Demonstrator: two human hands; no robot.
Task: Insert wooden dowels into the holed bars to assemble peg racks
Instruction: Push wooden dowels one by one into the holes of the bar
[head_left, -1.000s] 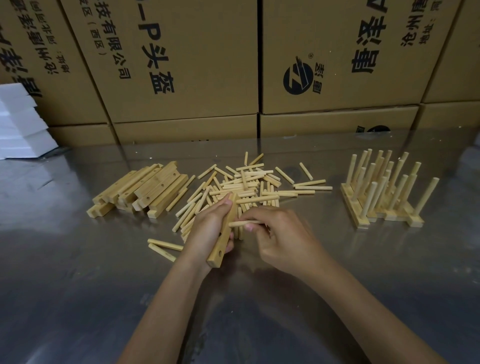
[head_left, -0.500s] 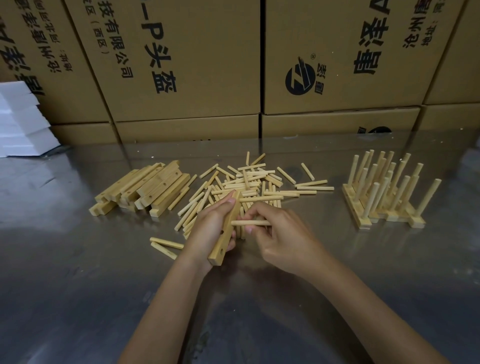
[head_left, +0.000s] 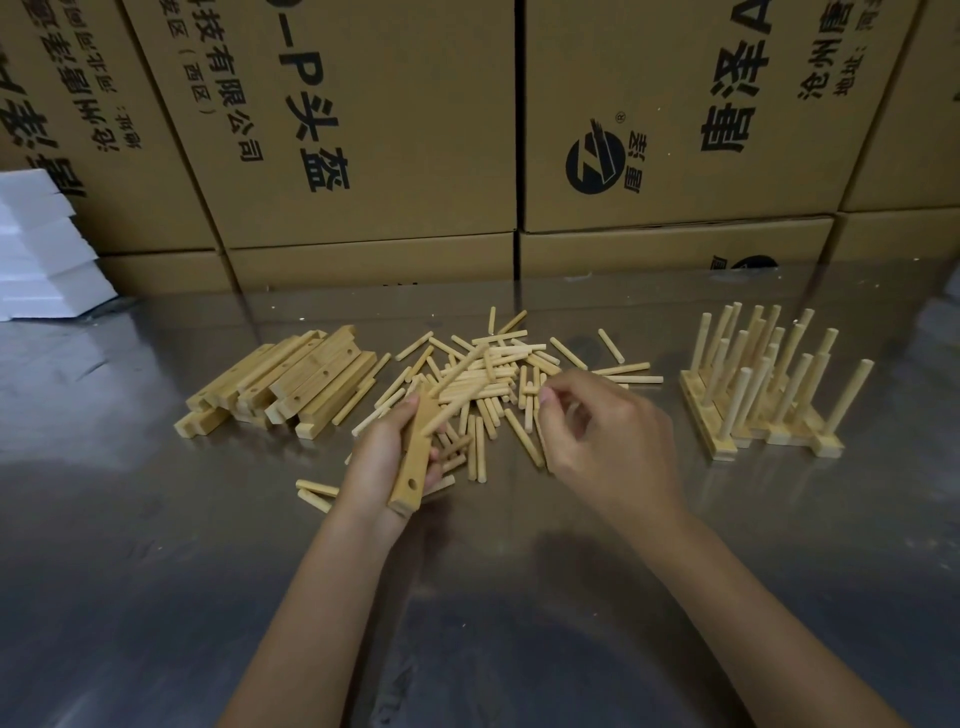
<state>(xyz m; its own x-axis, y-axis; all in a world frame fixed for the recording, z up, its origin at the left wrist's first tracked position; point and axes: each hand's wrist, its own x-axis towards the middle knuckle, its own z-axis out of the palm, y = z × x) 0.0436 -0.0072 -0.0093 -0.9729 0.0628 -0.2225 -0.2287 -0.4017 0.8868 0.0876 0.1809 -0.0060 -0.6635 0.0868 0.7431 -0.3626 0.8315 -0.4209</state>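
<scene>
Your left hand (head_left: 382, 462) grips a pale wooden holed bar (head_left: 414, 457) with one round dowel (head_left: 457, 392) standing in it, angled over the loose dowel pile (head_left: 498, 379) on the steel bench (head_left: 156, 519). Your right hand (head_left: 613, 441) hovers over the pile, fingers loosely curled; whether its fingertips (head_left: 545, 397) pinch anything is hard to make out.

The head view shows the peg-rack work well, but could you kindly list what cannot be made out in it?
- Head view: most holes of the pale wooden holed bar are hidden by the left hand's grip.
- Whether the right hand's fingertips pinch anything: hidden by its own fingers.
- How many finished wooden peg racks stand there: their pegs overlap.
- Brown cardboard boxes: cut off by the top edge.
</scene>
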